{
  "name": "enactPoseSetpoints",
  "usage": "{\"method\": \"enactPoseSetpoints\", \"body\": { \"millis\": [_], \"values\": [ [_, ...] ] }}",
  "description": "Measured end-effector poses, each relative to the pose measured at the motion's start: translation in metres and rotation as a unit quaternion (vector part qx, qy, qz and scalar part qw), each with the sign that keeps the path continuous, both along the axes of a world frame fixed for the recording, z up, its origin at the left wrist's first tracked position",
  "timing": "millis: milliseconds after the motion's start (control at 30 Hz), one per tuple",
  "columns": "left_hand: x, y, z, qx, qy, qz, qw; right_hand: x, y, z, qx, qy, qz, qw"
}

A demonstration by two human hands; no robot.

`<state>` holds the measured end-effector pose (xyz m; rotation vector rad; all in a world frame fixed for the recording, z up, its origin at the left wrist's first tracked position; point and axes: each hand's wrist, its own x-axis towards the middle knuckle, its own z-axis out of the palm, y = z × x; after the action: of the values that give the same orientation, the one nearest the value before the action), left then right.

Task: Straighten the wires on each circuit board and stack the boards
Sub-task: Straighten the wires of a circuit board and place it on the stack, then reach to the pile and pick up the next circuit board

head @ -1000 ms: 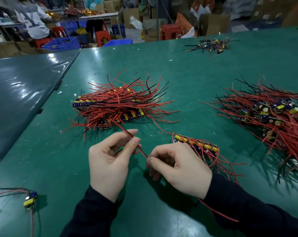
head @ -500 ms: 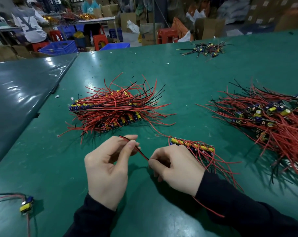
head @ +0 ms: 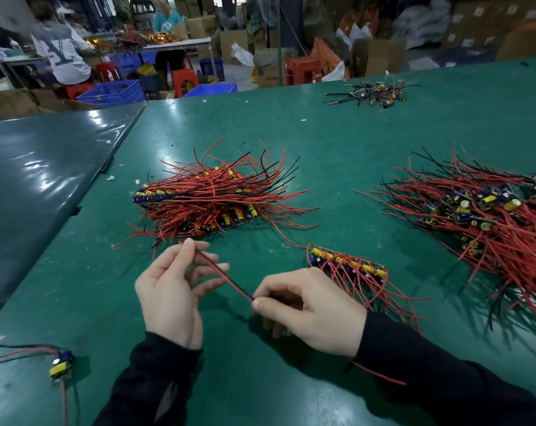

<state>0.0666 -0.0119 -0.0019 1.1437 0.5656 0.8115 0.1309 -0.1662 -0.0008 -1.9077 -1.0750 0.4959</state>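
The right hand (head: 309, 312) curls over its own fingertips, so where the red-and-black wire pair (head: 226, 279) ends inside that grip is hidden, and the near end of the board strip (head: 348, 265) disappears behind the knuckles. The big tangle of boards on the right (head: 487, 216) runs off the picture's right edge, and the loose board at lower left (head: 60, 362) has its wires cut off at the left and bottom edges. The small far pile (head: 369, 93) is too tiny to make out piece by piece, and the people at the back benches (head: 60, 53) are blurred.
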Motion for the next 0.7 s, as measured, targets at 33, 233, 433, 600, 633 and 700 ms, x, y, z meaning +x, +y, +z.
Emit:
{"method": "enactPoseSetpoints", "body": {
  "millis": [33,233,433,600,633,700],
  "values": [
    [0.000,0.002,-0.001,-0.039,0.005,-0.006,0.999,-0.002,0.001,0.002,0.021,0.020,0.011,1.000],
    [-0.002,0.010,0.005,-0.077,-0.031,0.014,0.996,-0.006,-0.023,0.012,0.064,0.170,-0.049,0.982],
    [-0.004,0.009,0.005,-0.156,-0.021,-0.032,0.987,-0.010,-0.081,0.034,0.017,0.178,-0.022,0.984],
    [0.000,-0.001,0.005,-0.041,0.010,-0.131,0.990,0.004,-0.121,0.062,0.117,0.034,-0.137,0.983],
    [0.001,-0.004,0.004,-0.012,0.023,-0.135,0.991,0.014,-0.133,0.065,0.141,0.007,-0.189,0.972],
    [0.003,-0.008,0.002,0.016,0.045,-0.148,0.988,0.037,-0.157,0.070,0.135,-0.027,-0.276,0.951]
  ]
}}
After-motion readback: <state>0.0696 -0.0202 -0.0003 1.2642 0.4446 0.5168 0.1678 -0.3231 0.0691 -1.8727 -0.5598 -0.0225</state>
